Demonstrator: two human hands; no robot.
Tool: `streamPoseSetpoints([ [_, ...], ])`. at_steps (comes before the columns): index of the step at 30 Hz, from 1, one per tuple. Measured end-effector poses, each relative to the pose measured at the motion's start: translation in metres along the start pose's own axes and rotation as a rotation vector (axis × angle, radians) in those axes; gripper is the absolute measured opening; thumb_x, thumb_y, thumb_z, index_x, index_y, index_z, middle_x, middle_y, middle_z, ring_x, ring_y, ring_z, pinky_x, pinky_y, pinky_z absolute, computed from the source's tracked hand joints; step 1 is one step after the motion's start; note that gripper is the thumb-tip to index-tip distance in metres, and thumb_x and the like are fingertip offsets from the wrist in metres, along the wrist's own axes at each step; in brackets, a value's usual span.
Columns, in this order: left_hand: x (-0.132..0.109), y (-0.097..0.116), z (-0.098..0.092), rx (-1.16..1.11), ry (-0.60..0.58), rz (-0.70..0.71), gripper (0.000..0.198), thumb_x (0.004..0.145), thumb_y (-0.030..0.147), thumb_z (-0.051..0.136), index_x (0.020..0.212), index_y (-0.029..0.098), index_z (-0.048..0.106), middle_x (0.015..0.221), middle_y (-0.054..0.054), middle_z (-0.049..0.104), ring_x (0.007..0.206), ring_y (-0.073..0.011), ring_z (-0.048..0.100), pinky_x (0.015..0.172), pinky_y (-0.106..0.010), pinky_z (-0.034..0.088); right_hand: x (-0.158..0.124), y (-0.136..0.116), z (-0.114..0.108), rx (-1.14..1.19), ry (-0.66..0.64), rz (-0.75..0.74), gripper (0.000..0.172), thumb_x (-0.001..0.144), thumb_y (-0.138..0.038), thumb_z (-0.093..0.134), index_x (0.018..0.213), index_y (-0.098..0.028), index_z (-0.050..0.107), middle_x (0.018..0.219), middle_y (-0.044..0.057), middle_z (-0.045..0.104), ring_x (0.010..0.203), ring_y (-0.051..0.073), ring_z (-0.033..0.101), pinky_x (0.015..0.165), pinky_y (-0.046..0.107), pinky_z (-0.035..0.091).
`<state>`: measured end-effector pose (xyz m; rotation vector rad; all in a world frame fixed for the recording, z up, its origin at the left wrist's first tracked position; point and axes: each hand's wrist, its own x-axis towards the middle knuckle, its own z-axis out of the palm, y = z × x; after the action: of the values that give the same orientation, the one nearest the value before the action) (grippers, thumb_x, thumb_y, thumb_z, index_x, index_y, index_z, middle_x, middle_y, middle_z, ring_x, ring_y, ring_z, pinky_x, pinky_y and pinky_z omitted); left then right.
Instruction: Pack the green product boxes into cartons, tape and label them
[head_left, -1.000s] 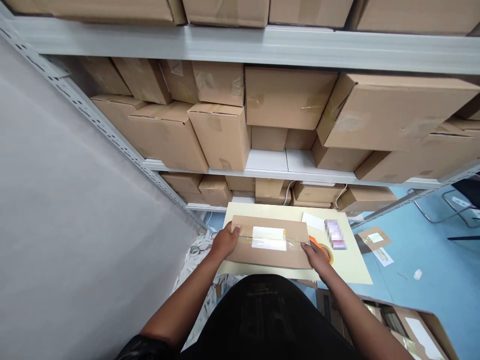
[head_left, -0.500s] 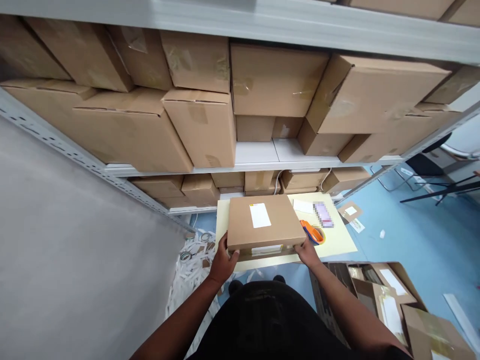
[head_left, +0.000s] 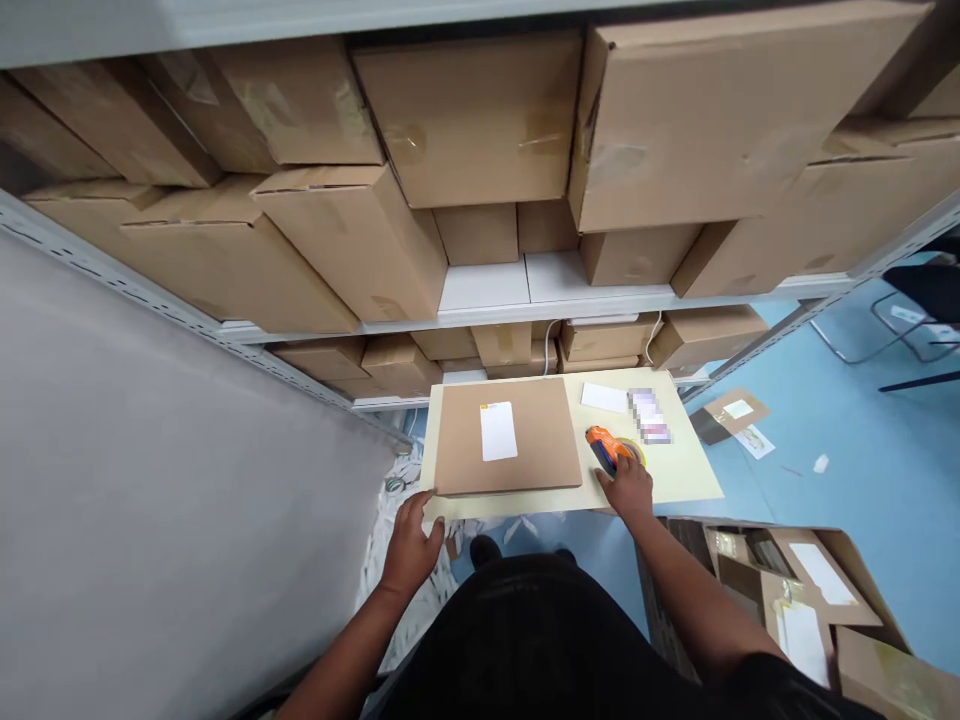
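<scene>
The flat brown box (head_left: 544, 430) lies on the pale desk (head_left: 679, 475), a little below the middle of the frame. Its white label (head_left: 499, 431) faces up. The two hands are well apart. The left hand (head_left: 414, 545) has its fingers spread by the box's lower left corner; I can't tell if they touch it. The right hand (head_left: 628, 490) is at the orange tape tool (head_left: 602, 440), right of the box. I can't tell how tight its grip is. A good way, I think, is to hold the tool firmly, mind any sharp edge, and use the left hand to keep the box from sliding.
</scene>
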<state>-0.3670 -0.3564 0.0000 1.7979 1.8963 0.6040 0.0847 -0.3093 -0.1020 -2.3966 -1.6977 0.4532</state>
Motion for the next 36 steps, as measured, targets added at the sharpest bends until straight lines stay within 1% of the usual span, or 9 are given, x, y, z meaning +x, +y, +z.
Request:
streamPoseSetpoints([
  [4,-0.019,0.045,-0.003,-0.007,-0.112,0.107,0.029,0.094,0.035,0.049,0.116,0.025,0.066,0.119,-0.012,0.067,0.120,-0.0296,0.061,0.107,-0.049,0.051,0.029,-0.005,-0.006,-0.073,-0.104,0.044,0.040,0.095,-0.037,0.051,0.123,-0.012,0.064,0.128,0.024,0.065,0.132,0.038,0.048,0.105,0.056,0.032],
  [7,-0.020,0.090,0.005,-0.065,-0.231,0.184,0.023,0.097,0.034,0.048,0.102,0.027,0.069,0.104,-0.008,0.070,0.104,-0.0253,0.065,0.098,-0.042,0.054,0.026,0.005,-0.019,0.089,-0.094,0.049,0.040,0.094,-0.040,0.050,0.118,-0.013,0.067,0.115,0.020,0.069,0.117,0.035,0.058,0.097,0.048,0.040],
  [13,0.030,0.192,0.042,-0.240,-0.380,0.248,0.029,0.098,0.042,0.051,0.103,0.022,0.071,0.102,-0.008,0.069,0.097,-0.0209,0.065,0.089,-0.033,0.051,-0.040,0.026,-0.060,0.881,-0.203,0.062,0.031,0.082,-0.049,0.057,0.092,-0.021,0.066,0.079,0.002,0.067,0.077,0.023,0.060,0.072,0.031,0.047],
  [17,0.070,0.242,0.076,-0.409,-0.611,0.135,0.043,0.096,0.054,0.050,0.100,0.017,0.072,0.100,-0.009,0.071,0.095,-0.0217,0.065,0.085,-0.032,0.049,-0.086,0.013,-0.087,1.095,-0.284,0.013,0.017,0.077,-0.038,0.057,0.078,-0.022,0.062,0.068,-0.001,0.059,0.068,0.019,0.053,0.065,0.028,0.043],
  [20,0.077,0.256,0.100,-0.484,-0.817,0.027,0.050,0.091,0.061,0.054,0.093,0.015,0.072,0.081,-0.004,0.069,0.074,-0.0175,0.060,0.070,-0.029,0.047,-0.105,0.005,-0.097,1.143,-0.270,-0.011,0.015,0.075,-0.036,0.056,0.071,-0.022,0.060,0.066,-0.001,0.056,0.068,0.019,0.051,0.063,0.028,0.041],
  [22,0.072,0.258,0.113,-0.498,-0.868,-0.017,0.048,0.088,0.059,0.057,0.093,0.014,0.072,0.074,-0.002,0.066,0.065,-0.0150,0.056,0.063,-0.027,0.044,-0.112,0.006,-0.097,1.163,-0.243,-0.006,0.020,0.077,-0.039,0.056,0.070,-0.022,0.060,0.067,-0.001,0.055,0.069,0.019,0.050,0.063,0.028,0.040],
  [28,0.071,0.259,0.135,-0.217,-0.788,0.120,0.031,0.091,0.040,0.054,0.088,0.018,0.075,0.086,-0.005,0.075,0.082,-0.0190,0.066,0.074,-0.029,0.048,-0.114,0.014,-0.075,1.106,-0.142,0.155,0.046,0.082,-0.062,0.065,0.066,-0.020,0.063,0.060,-0.001,0.053,0.061,0.016,0.045,0.057,0.027,0.037],
  [32,0.115,0.278,0.156,0.074,-0.765,0.312,0.034,0.095,0.043,0.056,0.088,0.017,0.077,0.086,-0.009,0.076,0.082,-0.0236,0.067,0.076,-0.033,0.048,-0.109,0.014,-0.054,1.205,-0.127,0.330,0.054,0.080,-0.071,0.065,0.062,-0.021,0.060,0.055,0.000,0.055,0.057,0.017,0.047,0.053,0.028,0.038],
  [36,0.170,0.295,0.190,0.466,-0.776,0.442,0.030,0.091,0.041,0.065,0.095,0.014,0.078,0.104,-0.019,0.074,0.098,-0.0303,0.066,0.087,-0.039,0.047,-0.113,0.017,-0.026,1.362,-0.214,0.536,0.057,0.086,-0.075,0.056,0.072,-0.021,0.068,0.062,0.004,0.068,0.063,0.023,0.063,0.057,0.031,0.050],
])
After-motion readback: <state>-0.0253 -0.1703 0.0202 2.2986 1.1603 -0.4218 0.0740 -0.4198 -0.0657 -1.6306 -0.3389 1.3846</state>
